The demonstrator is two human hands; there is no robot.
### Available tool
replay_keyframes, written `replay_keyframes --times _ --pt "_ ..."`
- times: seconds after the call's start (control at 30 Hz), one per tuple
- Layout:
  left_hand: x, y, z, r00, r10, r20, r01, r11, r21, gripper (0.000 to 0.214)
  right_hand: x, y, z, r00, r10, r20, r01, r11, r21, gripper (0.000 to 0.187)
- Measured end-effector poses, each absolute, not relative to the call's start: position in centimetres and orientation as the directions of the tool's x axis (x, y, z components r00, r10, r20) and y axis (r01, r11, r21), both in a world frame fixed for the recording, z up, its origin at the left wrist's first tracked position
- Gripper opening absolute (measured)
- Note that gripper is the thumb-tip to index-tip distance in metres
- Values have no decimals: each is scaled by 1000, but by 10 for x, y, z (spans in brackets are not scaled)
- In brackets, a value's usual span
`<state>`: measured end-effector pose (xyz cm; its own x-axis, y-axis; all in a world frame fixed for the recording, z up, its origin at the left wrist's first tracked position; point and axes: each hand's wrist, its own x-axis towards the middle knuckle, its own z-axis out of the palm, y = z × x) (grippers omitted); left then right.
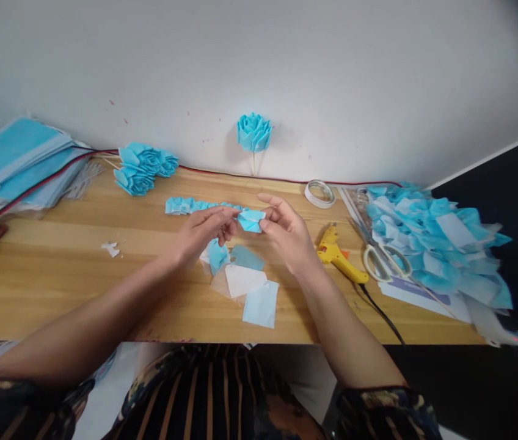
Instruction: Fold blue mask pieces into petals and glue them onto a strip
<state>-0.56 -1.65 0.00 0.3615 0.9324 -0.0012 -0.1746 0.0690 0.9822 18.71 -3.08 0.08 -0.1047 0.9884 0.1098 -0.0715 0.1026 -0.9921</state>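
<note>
A small folded piece of light-blue mask fabric [251,221] is held up over the table's middle. My left hand [204,232] pinches its left edge with the fingertips, and my right hand [290,235] grips the right edge between thumb and fingers. Just behind my hands lies a row of folded blue petals [180,206], partly hidden by my left hand. Below them, loose cut squares, one of them a pale-blue square [261,304] and another a white square [244,281], overlap on the wood.
A yellow glue gun [342,260], scissors [385,260], a tape roll [320,194] and a heap of blue cut pieces [446,244] lie right. Left are fabric flowers [142,168] and stacked face masks [21,159]. One flower [254,132] stands against the wall. A red-black cable [240,176] runs behind.
</note>
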Motion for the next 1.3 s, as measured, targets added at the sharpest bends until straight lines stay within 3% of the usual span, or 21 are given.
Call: replay_keyframes --times 0.13,0.43,0.8,0.9,1.03,1.17,1.3 --pt "-5 -20 6 394 919 -18 -74 52 996 27 186 -31 0 -117 992 42 -203 17 -979 41" --pt "-3 -20 9 398 916 51 54 -79 995 26 179 -33 -5 -157 987 -27 -295 -73 -953 38" --pt "-5 -17 4 283 959 -18 -106 50 993 15 187 -27 -5 -284 954 -94 -305 -183 -935 40" --pt "-6 -17 6 278 960 -20 -78 43 996 17 193 -24 -3 -168 986 -5 -236 -45 -971 38" --pt "-5 -19 7 281 959 27 50 -42 998 16 193 -29 -1 -17 953 301 58 301 -952 40" --pt "-3 -22 7 292 953 77 129 -119 984 14 186 -38 2 -75 857 510 345 502 -793 36" --pt "-2 -23 6 316 945 89 169 -149 974 15 182 -41 3 -145 747 648 545 607 -578 31"
